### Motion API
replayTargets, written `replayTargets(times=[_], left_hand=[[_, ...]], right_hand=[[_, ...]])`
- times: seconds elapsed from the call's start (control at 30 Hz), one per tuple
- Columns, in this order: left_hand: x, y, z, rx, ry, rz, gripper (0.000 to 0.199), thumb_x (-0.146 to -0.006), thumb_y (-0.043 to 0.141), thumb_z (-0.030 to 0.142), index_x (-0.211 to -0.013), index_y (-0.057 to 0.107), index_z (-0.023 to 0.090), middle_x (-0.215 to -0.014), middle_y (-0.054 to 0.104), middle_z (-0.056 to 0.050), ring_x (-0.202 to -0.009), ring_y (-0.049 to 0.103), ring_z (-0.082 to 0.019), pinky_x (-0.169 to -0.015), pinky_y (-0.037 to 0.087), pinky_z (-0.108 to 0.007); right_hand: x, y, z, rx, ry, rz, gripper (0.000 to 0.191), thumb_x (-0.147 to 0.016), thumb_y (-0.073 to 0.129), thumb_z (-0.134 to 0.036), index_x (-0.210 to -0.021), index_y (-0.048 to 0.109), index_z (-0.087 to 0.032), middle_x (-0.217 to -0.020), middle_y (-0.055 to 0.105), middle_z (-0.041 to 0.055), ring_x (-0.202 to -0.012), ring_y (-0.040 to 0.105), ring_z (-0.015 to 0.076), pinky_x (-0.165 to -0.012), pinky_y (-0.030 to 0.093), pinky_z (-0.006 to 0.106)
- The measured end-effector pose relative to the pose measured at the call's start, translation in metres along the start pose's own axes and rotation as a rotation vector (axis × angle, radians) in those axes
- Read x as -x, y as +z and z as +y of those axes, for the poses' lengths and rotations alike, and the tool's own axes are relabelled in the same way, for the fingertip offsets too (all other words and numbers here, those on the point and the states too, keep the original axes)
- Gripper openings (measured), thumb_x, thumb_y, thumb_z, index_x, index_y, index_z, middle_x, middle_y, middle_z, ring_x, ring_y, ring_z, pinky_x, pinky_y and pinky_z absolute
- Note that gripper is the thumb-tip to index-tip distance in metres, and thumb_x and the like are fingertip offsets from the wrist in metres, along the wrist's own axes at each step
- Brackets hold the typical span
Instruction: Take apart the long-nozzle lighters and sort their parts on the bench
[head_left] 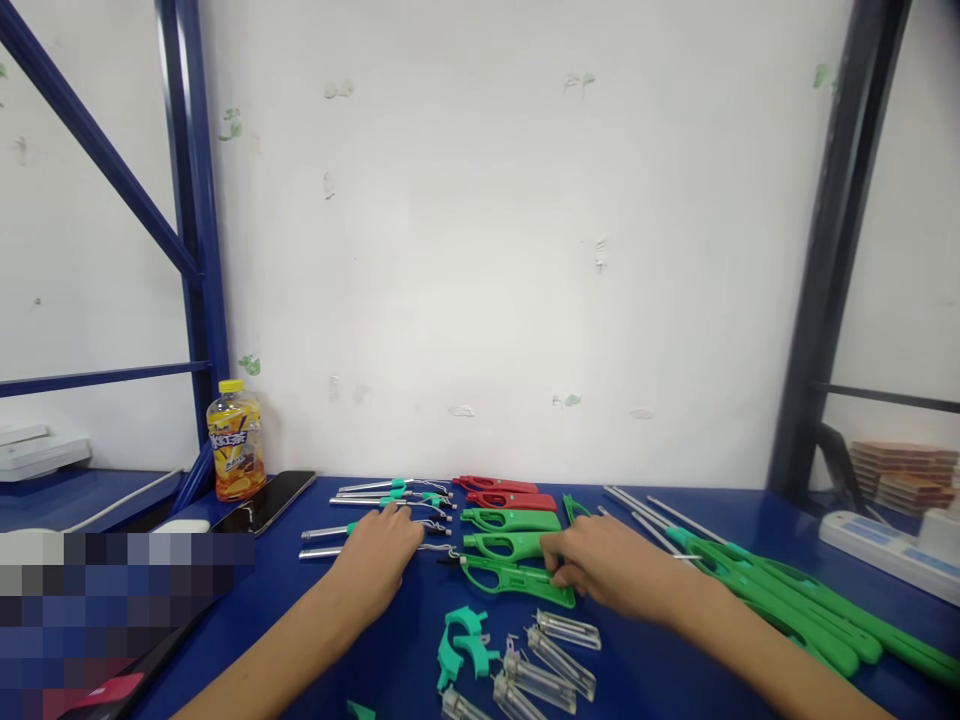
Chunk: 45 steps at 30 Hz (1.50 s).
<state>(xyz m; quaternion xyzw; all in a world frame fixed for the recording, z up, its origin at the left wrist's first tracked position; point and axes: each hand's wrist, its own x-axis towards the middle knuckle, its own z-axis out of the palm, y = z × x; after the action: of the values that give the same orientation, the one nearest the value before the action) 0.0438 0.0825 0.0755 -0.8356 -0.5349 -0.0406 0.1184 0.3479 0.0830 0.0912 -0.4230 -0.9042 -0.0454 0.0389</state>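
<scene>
on the left of the blue table, a yellow-capped bottle stands upright beside a blue metal post, a dark phone lying just to its right. next come slim metal rods with green collars and thin wires, laid in a loose column; my left hand reaches over the nearer ones, palm down and fingers bent, though i cannot tell whether it pinches any. in the middle, two red shells lie behind three green shells, while teal clips and clear tanks are strewn nearer me. my right hand curls at the right ends of the nearer green shells, thumb and fingers close together; i cannot tell whether it grips one. farther right, long green handles with slim shafts lie fanned out, near a white power strip and stacked brown pieces.
</scene>
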Motion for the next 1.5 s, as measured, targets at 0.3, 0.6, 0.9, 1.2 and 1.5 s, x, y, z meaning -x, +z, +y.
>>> replayTargets(times=[0.3,0.6,0.9,1.2,1.5], left_hand=[[0.000,-0.016,0.008,-0.168,-0.126,-0.159,0.050,-0.074,0.047,-0.010,-0.111,0.068,0.015,-0.119,0.067,-0.016,-0.115,0.062,-0.032,-0.090,0.053,-0.045],[0.004,-0.017,-0.005,-0.177,-0.242,-0.185,0.046,-0.081,0.044,-0.009,-0.115,0.067,0.012,-0.117,0.069,-0.017,-0.112,0.065,-0.033,-0.089,0.053,-0.045],[-0.004,-0.005,-0.027,-0.180,-0.259,-0.127,0.046,-0.083,0.042,-0.008,-0.116,0.067,0.013,-0.116,0.068,-0.018,-0.114,0.064,-0.033,-0.089,0.052,-0.045],[-0.005,0.001,-0.026,-0.162,-0.257,-0.091,0.049,-0.078,0.046,-0.009,-0.115,0.067,0.014,-0.115,0.068,-0.018,-0.113,0.063,-0.033,-0.087,0.052,-0.044],[-0.006,-0.009,0.003,-0.155,-0.117,-0.008,0.056,-0.075,0.047,-0.007,-0.123,0.062,0.018,-0.124,0.062,-0.014,-0.120,0.055,-0.031,-0.093,0.050,-0.043]], right_hand=[[-0.002,0.001,0.002,0.062,0.038,-0.021,0.010,-0.089,0.063,-0.020,-0.090,0.072,-0.026,-0.075,0.076,0.0019,-0.076,0.073,0.0249,-0.055,0.027,0.027],[-0.004,0.000,0.002,0.075,0.067,-0.050,0.009,-0.090,0.064,-0.022,-0.090,0.072,-0.026,-0.076,0.076,0.0027,-0.076,0.073,0.0249,-0.055,0.025,0.027],[-0.001,0.003,0.005,0.082,0.054,-0.023,0.012,-0.090,0.063,-0.019,-0.090,0.072,-0.027,-0.077,0.077,0.0017,-0.075,0.074,0.0252,-0.054,0.025,0.027],[-0.005,-0.017,0.001,0.328,0.375,0.090,0.036,-0.105,0.042,-0.037,-0.094,0.072,-0.021,-0.086,0.077,0.0104,-0.082,0.075,0.0320,-0.061,0.043,0.032],[0.001,0.001,0.020,0.326,0.559,-0.015,0.035,-0.096,0.056,-0.039,-0.096,0.077,-0.011,-0.096,0.076,0.0218,-0.093,0.074,0.0391,-0.071,0.052,0.040]])
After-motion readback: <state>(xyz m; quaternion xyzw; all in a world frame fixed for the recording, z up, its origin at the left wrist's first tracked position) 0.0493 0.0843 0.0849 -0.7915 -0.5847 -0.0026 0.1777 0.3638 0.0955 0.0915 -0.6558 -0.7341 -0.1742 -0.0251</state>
